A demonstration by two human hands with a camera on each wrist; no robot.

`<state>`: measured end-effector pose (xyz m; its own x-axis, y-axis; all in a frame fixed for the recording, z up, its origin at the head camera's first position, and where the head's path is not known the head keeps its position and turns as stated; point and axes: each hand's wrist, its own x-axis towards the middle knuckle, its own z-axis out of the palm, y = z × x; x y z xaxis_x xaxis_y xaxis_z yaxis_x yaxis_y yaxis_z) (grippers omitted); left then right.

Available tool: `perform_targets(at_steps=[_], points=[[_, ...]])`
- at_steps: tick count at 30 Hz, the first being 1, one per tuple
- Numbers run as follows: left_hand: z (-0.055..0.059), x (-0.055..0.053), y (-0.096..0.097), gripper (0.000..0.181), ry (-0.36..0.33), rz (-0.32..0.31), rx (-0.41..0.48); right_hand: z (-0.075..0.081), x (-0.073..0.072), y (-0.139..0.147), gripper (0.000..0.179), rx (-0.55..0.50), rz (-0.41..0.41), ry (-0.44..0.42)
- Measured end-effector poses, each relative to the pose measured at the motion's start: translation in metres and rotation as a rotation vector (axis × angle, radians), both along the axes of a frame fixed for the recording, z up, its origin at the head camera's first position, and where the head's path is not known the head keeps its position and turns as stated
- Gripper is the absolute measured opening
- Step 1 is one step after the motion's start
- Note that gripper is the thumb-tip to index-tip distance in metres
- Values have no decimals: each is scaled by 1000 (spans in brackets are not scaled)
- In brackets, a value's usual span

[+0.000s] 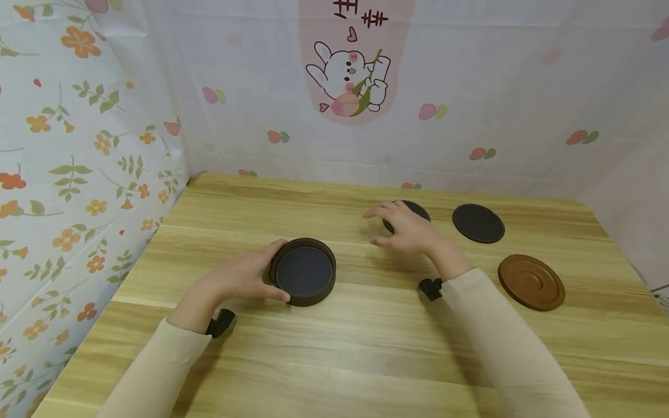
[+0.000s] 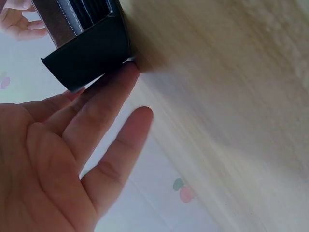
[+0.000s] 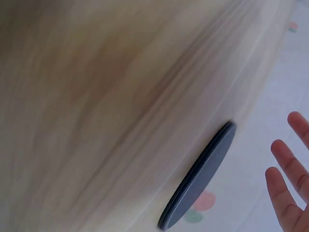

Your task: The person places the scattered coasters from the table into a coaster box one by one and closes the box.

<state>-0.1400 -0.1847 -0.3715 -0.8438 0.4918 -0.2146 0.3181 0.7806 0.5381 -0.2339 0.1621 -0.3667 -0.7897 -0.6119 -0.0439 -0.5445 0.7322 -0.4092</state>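
A round dark coaster holder [image 1: 328, 284] with a stitched rim stands left of the table's middle, and a black coaster [image 1: 303, 271] lies in it. My left hand [image 1: 243, 276] holds it from the left, thumb at its near side and fingers at its far side. In the left wrist view, stacked dark layers show in an opening of the holder's wall [image 2: 91, 53]. Over another black coaster [image 1: 418, 211] near the back hovers my right hand [image 1: 405, 229], fingers spread and empty, partly hiding it. The right wrist view shows dark discs [image 3: 198, 179] stacked on the table, apart from the fingertips.
Farther right lies one more black coaster [image 1: 478, 223]. Nearer, a brown wooden round lid or saucer [image 1: 532, 282] with a ringed centre rests on the wood-grain table [image 1: 334, 360]. Printed cloth [image 1: 235, 116] hangs behind and along the left side.
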Motion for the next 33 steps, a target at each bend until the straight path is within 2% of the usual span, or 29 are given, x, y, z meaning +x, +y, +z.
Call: perform_targets(at_steps=[5,15,21,33], points=[[-1,-1,-2,104,-19,-16,65,-2,-12,14,56,1,-14,-12],[-4,-3,-3,106,-14,-36,94,-5,-31,35,55,-27,-57,-106],[-6,-5,-4,104,-12,-38,119,-11,-39,46,59,9,-93,-124],[-4,-6,-3,99,-60,-52,160,-21,-50,58,69,43,-140,-180]])
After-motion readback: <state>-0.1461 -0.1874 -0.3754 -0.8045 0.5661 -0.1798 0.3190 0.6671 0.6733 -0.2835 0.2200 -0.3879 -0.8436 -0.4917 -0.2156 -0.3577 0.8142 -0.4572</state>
